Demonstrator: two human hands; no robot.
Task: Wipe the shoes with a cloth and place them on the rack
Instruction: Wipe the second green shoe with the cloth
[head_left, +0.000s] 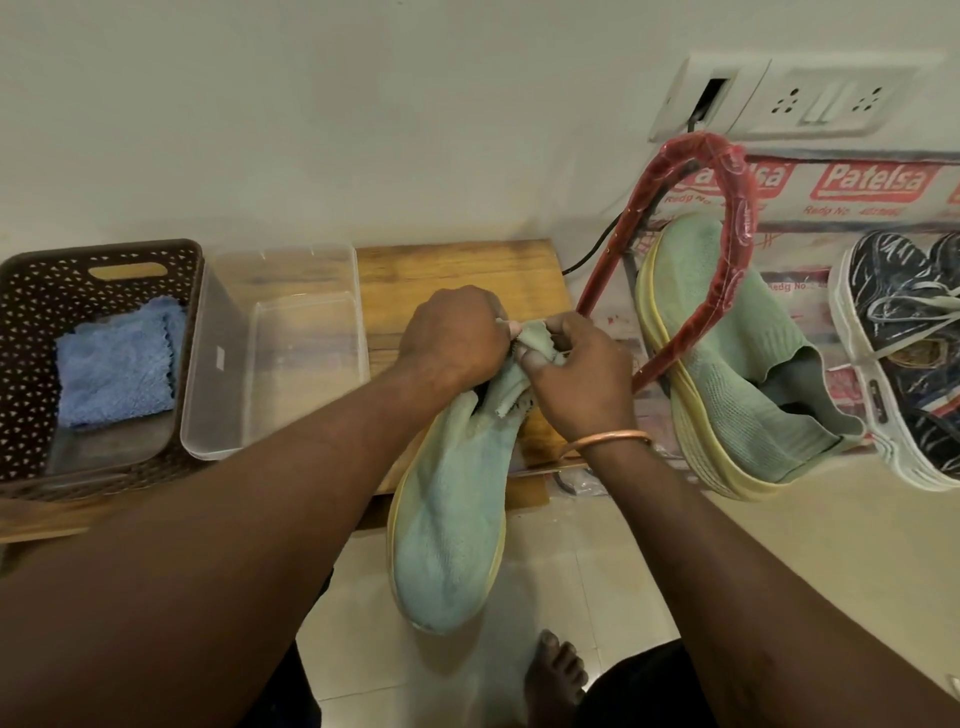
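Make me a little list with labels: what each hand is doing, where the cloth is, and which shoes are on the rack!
left hand: grips the collar of the held green shoe
right hand: pinches the same collar
blue cloth: lies in the brown basket, untouched
rack: carries the second green shoe and a dark patterned shoe
clear tub: beside the basket

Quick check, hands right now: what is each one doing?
Left hand: grips the collar of the green shoe.
Right hand: pinches the same collar.
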